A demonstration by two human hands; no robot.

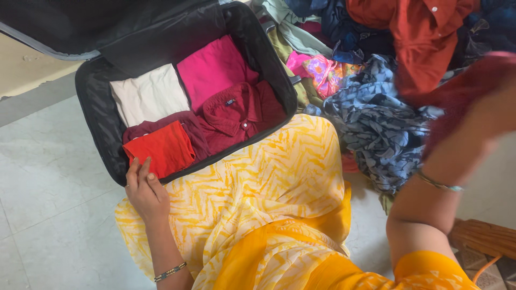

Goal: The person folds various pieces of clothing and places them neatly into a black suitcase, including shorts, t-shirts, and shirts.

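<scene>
Indoors: pale tiled floor [48,177], open black suitcase [94,113], clothes pile [376,107].

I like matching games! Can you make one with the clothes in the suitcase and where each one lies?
Things:
1. red folded cloth
2. white folded cloth
3. pink folded cloth
4. dark red collared shirt

Places in the suitcase:
A. far side, beside the white one
B. near corner, right by the left hand
C. near side, just below the pink one
D. far side, nearest the open lid

Pairs: 1-B, 2-D, 3-A, 4-C
</scene>
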